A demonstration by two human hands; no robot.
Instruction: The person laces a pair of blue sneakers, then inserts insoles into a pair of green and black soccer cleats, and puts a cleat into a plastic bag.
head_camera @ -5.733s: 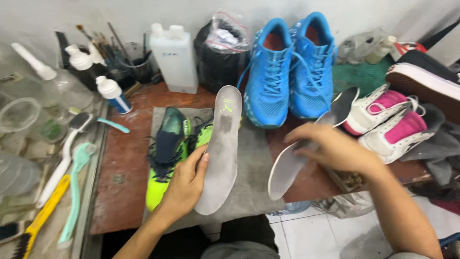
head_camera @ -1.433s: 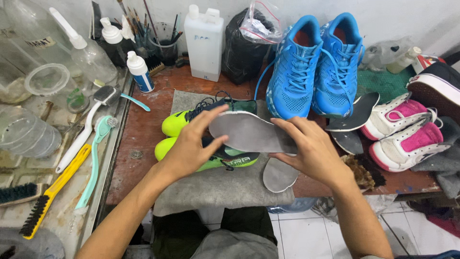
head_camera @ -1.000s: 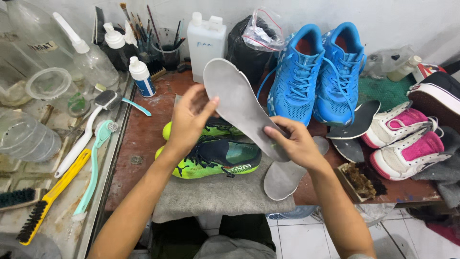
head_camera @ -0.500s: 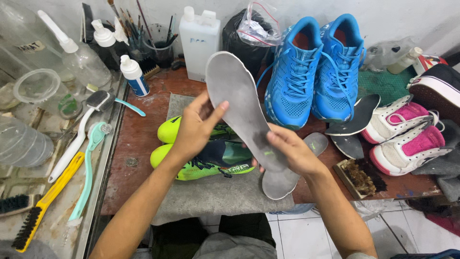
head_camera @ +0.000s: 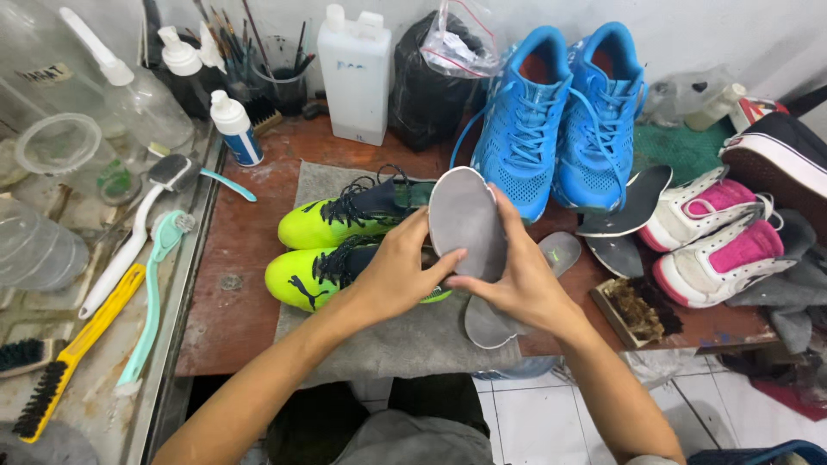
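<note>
Both my hands hold one grey insole point(head_camera: 465, 220) over the workbench. My left hand point(head_camera: 401, 271) grips its near end from the left and my right hand point(head_camera: 517, 275) grips it from the right. Under my hands lies a pair of neon yellow and dark green football boots point(head_camera: 332, 245) on a grey cloth point(head_camera: 405, 344). A second grey insole point(head_camera: 491, 323) rests on the cloth's right edge, partly hidden by my right hand.
Blue running shoes point(head_camera: 556, 112), a white jug point(head_camera: 355, 73) and a black bag point(head_camera: 431, 90) stand at the back. White and pink sneakers point(head_camera: 715, 232), dark insoles point(head_camera: 624, 202) and a brush point(head_camera: 633, 306) lie right. Brushes point(head_camera: 129, 258) and bottles point(head_camera: 234, 129) fill the left.
The insole was lifted and held up long-side toward me, and now it has come down lower over the boots, seen end-on. My hands have closed together around its near end.
</note>
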